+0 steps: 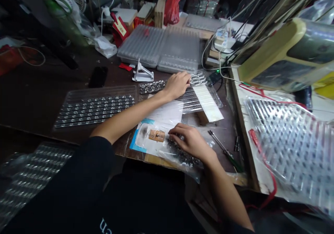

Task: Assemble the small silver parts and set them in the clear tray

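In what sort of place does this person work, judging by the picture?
It is probably a small assembly workshop: the table holds a ridged clear tray with rows of metal parts, a plastic bag of small dark parts, and a slim metal tool.

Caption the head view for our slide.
Left hand at metal parts in a clear tray, right hand at small dark parts.
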A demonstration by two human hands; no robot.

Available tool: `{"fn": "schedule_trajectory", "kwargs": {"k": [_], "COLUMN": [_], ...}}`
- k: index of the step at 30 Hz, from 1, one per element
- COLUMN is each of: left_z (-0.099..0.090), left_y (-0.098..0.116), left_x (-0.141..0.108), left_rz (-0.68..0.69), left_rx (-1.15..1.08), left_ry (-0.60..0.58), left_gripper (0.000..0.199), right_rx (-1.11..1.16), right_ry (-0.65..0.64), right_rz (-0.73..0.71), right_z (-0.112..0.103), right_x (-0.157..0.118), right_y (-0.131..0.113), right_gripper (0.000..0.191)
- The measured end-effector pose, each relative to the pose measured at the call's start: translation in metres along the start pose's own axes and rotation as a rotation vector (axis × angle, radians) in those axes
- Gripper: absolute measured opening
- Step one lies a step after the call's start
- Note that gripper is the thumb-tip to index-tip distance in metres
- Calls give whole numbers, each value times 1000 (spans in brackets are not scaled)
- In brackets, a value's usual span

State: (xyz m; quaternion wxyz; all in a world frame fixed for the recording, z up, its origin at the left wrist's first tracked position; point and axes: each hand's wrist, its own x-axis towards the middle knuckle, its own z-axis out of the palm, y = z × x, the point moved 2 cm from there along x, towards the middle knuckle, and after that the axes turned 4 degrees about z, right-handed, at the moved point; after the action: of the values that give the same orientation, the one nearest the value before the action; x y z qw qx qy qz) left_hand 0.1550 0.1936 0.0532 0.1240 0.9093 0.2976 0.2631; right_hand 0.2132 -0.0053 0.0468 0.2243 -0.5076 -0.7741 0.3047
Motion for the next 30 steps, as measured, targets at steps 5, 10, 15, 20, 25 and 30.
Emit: {"fn": "schedule_trajectory", "kwargs": {"k": [5, 10, 15, 20, 25, 30], "left_z": [-42, -67, -58, -49, -46, -45], "left_y": [15, 27, 26, 25, 27, 29], "left_x": [-58, -148, -216, -235, -234, -236], "left_rz": [6, -155, -337, -346, -279, -224], "left_rx": [-266, -330, -401, -436, -357, -309], "left_ry": [44, 50, 9, -2, -2, 5], "left_gripper": [8, 13, 9, 6, 3, 4], "right_rx": [53, 66, 39, 49, 45, 6], "right_ry": [67, 154, 172, 156, 133, 108], "right_rz": [-5, 25, 59, 50, 23, 20], "right_z": [3, 5, 9, 15, 23, 31], "right_x": [-1, -2, 1, 5, 8, 10], "right_y": [2, 1, 0, -2, -1, 2], "right_gripper": [23, 27, 22, 16, 23, 24]}}
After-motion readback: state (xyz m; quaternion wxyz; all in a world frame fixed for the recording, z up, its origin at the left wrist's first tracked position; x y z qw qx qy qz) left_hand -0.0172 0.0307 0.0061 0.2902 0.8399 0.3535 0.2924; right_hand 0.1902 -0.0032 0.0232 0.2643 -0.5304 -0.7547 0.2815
